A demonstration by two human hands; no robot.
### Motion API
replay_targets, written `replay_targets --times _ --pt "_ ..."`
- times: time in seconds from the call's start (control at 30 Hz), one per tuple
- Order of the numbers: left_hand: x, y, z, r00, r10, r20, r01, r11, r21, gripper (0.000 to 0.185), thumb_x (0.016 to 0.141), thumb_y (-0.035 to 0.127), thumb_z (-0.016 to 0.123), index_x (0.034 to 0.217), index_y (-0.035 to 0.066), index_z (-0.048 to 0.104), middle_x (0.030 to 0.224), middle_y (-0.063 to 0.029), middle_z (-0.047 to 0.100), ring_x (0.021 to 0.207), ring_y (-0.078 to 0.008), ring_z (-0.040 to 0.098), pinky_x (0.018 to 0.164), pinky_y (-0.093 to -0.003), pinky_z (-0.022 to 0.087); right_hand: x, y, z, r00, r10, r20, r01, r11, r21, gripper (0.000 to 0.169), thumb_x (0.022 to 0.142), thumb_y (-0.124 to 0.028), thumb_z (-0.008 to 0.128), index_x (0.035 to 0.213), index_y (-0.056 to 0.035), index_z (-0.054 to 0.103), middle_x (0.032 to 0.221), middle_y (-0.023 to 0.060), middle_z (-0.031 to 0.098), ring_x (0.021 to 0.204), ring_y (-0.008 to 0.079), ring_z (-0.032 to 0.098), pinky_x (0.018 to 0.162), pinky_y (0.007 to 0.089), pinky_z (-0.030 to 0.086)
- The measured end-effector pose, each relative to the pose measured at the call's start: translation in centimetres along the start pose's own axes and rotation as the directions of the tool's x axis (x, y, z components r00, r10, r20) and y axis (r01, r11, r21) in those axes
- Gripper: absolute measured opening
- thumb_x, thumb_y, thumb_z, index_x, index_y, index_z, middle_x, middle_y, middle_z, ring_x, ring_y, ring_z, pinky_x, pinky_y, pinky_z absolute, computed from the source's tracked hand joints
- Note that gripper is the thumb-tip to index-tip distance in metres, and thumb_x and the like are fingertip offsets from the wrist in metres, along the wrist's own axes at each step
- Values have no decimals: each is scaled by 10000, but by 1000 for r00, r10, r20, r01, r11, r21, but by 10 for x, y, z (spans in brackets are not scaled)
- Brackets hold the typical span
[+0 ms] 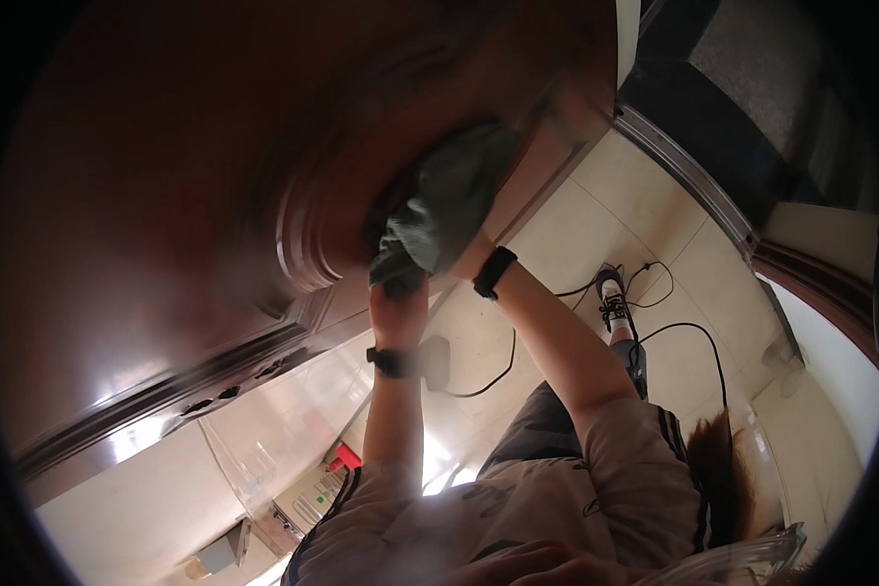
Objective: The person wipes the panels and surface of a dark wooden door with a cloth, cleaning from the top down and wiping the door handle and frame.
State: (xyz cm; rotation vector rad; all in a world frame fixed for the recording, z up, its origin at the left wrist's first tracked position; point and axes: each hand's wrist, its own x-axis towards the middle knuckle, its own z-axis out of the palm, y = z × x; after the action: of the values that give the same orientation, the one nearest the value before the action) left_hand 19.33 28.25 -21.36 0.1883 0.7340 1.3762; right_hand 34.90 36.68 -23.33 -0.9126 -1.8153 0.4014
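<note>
A dark green-grey cloth [447, 198] is bunched and spread against a glossy reddish-brown wooden door [154, 220] with a curved raised moulding. My left hand [399, 315], blurred, grips the cloth's lower end, its fingers partly covered by the folds. At the cloth's right edge is my right hand [475, 253]; its fingers are hidden behind the fabric, so its grip cannot be made out. Both wrists wear black bands.
Black cables [703, 329] loop over the pale tiled floor [652, 220] around my shoe. A metal door track [688, 168] crosses the floor at upper right. A red object [346, 458] and a wall-mounted box [223, 549] are at lower left.
</note>
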Motion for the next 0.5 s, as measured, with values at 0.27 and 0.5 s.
replay_targets --times 0.27,0.5 --pt "-8 0 -44 955 -113 274 121 993 -13 478 924 251 480 1351 41 435 1402 -88 455 1295 -230 412 1118 -430 286 -53 -23 47 917 384 108 -363 690 627 158 783 -183 607 915 -100 631 923 64 617 920 256 575 849 399 455" --pt "-79 39 -1 942 323 -88 -221 796 563 549 938 393 479 1394 96 403 1443 -89 411 1327 -282 377 1126 -454 258 -32 -107 61 994 -64 -88 94 908 408 300 810 -183 600 1096 -93 605 1096 82 613 1097 237 549 1027 398 381"
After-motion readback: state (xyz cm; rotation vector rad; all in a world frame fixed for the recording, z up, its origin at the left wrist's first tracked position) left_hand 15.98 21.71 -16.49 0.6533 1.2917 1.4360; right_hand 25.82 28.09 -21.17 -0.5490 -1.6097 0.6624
